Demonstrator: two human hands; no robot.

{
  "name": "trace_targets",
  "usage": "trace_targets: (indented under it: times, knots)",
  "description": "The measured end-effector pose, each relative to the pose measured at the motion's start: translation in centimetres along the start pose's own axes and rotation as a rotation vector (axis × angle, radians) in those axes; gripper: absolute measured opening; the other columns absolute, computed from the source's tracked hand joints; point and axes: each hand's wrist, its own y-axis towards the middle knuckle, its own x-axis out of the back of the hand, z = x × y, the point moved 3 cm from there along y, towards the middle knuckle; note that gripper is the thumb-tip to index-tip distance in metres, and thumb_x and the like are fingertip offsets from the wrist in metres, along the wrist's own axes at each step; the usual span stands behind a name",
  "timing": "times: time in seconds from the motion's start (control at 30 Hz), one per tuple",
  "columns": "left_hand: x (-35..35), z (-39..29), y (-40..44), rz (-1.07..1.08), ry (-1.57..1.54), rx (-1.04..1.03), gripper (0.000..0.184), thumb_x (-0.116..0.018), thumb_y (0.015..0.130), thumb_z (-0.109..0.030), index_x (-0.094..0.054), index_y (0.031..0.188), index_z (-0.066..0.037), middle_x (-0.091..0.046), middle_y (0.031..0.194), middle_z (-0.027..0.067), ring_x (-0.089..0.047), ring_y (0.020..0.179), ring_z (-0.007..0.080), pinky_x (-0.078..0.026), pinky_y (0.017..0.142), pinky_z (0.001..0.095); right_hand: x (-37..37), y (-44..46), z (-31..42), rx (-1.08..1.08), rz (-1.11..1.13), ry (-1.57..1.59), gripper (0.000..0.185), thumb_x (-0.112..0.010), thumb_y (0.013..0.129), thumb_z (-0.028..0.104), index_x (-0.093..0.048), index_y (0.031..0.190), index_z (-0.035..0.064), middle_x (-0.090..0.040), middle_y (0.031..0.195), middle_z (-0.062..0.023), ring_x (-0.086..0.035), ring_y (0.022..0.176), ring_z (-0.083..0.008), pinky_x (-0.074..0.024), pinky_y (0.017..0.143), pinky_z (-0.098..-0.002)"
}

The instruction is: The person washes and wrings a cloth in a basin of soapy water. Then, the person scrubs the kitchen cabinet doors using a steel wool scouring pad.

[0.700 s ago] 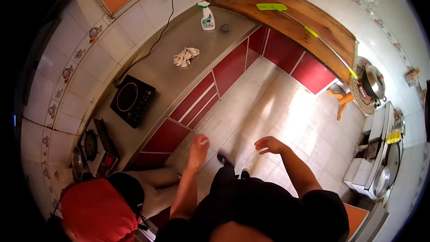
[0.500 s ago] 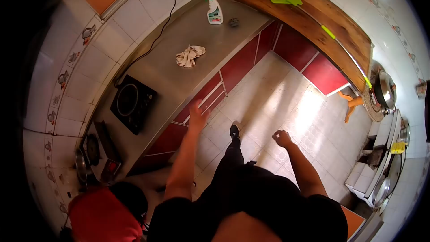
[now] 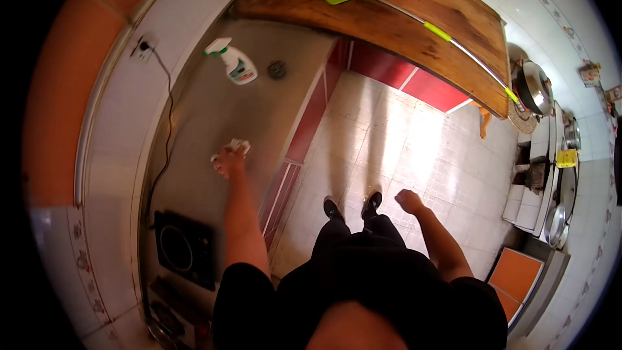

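My left hand (image 3: 227, 163) is closed on a crumpled light cloth (image 3: 240, 145) lying on the steel counter (image 3: 201, 107). Parts of the cloth stick out around the fingers. Further along the counter, a white spray bottle with a green-trimmed head (image 3: 236, 65) stands beside a dark round scourer (image 3: 276, 69). Over the tiled floor, my right hand (image 3: 408, 201) is curled closed, and nothing shows in it. A black induction cooker (image 3: 184, 248) lies on the counter nearer to me than the cloth.
A green flat mop (image 3: 437, 31) lies across the wooden worktop (image 3: 285, 0). A black cord runs from the wall socket (image 3: 142, 48) along the counter's wall side. At right are a lidded pot (image 3: 535, 88) and a tiled stove (image 3: 522, 198). A gas burner (image 3: 167, 316) is at lower left.
My left hand has reached forward onto the cloth and closed on it. The view has shifted along the counter. The person in red is out of view. My right hand stays closed.
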Motion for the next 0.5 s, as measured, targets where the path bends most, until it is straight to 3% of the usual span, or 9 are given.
trace_targets:
  times: [0.07, 0.13, 0.2, 0.27, 0.33, 0.37, 0.4, 0.43, 0.5]
  knots:
    - [-3.2, 2.0, 1.3, 0.016, -0.243, -0.123, 0.057, -0.077, 0.079, -0.045, -0.059, 0.122, -0.012, -0.056, 0.119, 0.0192, -0.058, 0.111, 0.0324, -0.053, 0.083, 0.0478, -2.4, 3.2, -2.5, 0.139, -0.018, -0.02, 0.038, -0.058, 0.093, 0.038, -0.07, 0.095, 0.0021, -0.07, 0.096, -0.0217, -0.066, 0.095, -0.0407, -0.0518, 0.085, -0.0489]
    - [-4.5, 1.7, 1.6, 0.104, -0.677, -0.138, 0.042, -0.075, 0.085, -0.032, -0.06, 0.114, -0.006, -0.064, 0.102, 0.0144, -0.066, 0.093, 0.0244, -0.056, 0.07, 0.0388, 2.9, 3.5, 3.3, 0.071, -0.034, 0.238, 0.036, -0.06, 0.093, 0.037, -0.07, 0.097, 0.0025, -0.069, 0.096, -0.022, -0.066, 0.095, -0.0397, -0.0519, 0.084, -0.0479]
    - [0.1, -5.9, -7.6, 0.391, -1.09, -0.119, 0.026, -0.067, 0.092, -0.021, -0.059, 0.106, -0.001, -0.064, 0.093, 0.0118, -0.067, 0.077, 0.0199, -0.053, 0.057, 0.0328, 5.5, 6.7, 5.9, 0.157, -0.036, 0.426, 0.043, -0.063, 0.093, 0.041, -0.067, 0.106, 0.0001, -0.071, 0.097, -0.0178, -0.068, 0.094, -0.032, -0.0531, 0.083, -0.0414]
    - [-0.3, -10.8, -13.7, 0.76, -1.315, -0.305, 0.023, -0.062, 0.095, -0.023, -0.059, 0.105, -0.003, -0.064, 0.095, 0.0097, -0.065, 0.08, 0.0176, -0.051, 0.061, 0.0319, 10.0, 9.2, 11.3, 0.146, 0.035, 0.773, 0.058, -0.066, 0.092, 0.045, -0.057, 0.127, 0.0002, -0.068, 0.111, -0.0138, -0.066, 0.1, -0.0267, -0.0537, 0.084, -0.0387]
    - [-4.4, -14.8, -19.4, 0.756, -1.123, -0.334, 0.026, -0.058, 0.097, -0.027, -0.061, 0.107, -0.002, -0.064, 0.101, 0.0087, -0.065, 0.092, 0.0183, -0.052, 0.075, 0.0301, 13.4, 11.7, 12.9, 0.066, 0.162, 1.113, 0.088, -0.067, 0.092, 0.05, -0.025, 0.154, 0.005, -0.056, 0.131, -0.0131, -0.06, 0.113, -0.0234, -0.0531, 0.089, -0.0379]
    - [-4.1, -19.4, -23.6, 0.727, -1.02, -0.405, 0.027, -0.058, 0.097, -0.027, -0.061, 0.107, -0.001, -0.064, 0.107, 0.0095, -0.064, 0.099, 0.021, -0.052, 0.083, 0.0311, 14.7, 12.8, 13.2, 0.086, 0.175, 1.23, 0.088, -0.066, 0.093, 0.049, -0.022, 0.155, 0.0048, -0.056, 0.13, -0.0137, -0.059, 0.113, -0.0226, -0.0525, 0.091, -0.0365]
    - [-4.2, -23.1, -27.4, 1.042, -1.427, -0.08, 0.028, -0.059, 0.096, -0.025, -0.06, 0.109, 0.0, -0.064, 0.111, 0.011, -0.063, 0.103, 0.0239, -0.051, 0.088, 0.0325, 15.7, 13.5, 13.4, 0.097, 0.179, 1.348, 0.088, -0.065, 0.094, 0.047, -0.019, 0.156, 0.0046, -0.056, 0.13, -0.0142, -0.058, 0.114, -0.0217, -0.0518, 0.092, -0.0351]
    - [-3.4, -26.9, -29.1, 0.723, -1.232, -0.781, 0.027, -0.058, 0.095, -0.021, -0.059, 0.112, 0.0, -0.064, 0.113, 0.0115, -0.063, 0.105, 0.0252, -0.05, 0.09, 0.0343, 18.6, 15.4, 13.0, 0.148, 0.181, 1.456, 0.087, -0.065, 0.095, 0.046, -0.019, 0.156, 0.0046, -0.056, 0.128, -0.0136, -0.058, 0.114, -0.0215, -0.0517, 0.092, -0.0345]
    - [-6.2, -28.3, -32.2, 0.955, -1.275, -0.701, 0.029, -0.056, 0.094, -0.019, -0.059, 0.118, -0.002, -0.062, 0.12, 0.0122, -0.061, 0.11, 0.0264, -0.05, 0.095, 0.0377, 20.5, 16.3, 12.6, 0.187, 0.294, 1.676, 0.085, -0.063, 0.097, 0.044, -0.017, 0.156, 0.0047, -0.057, 0.126, -0.0124, -0.059, 0.112, -0.0211, -0.0513, 0.093, -0.0335]
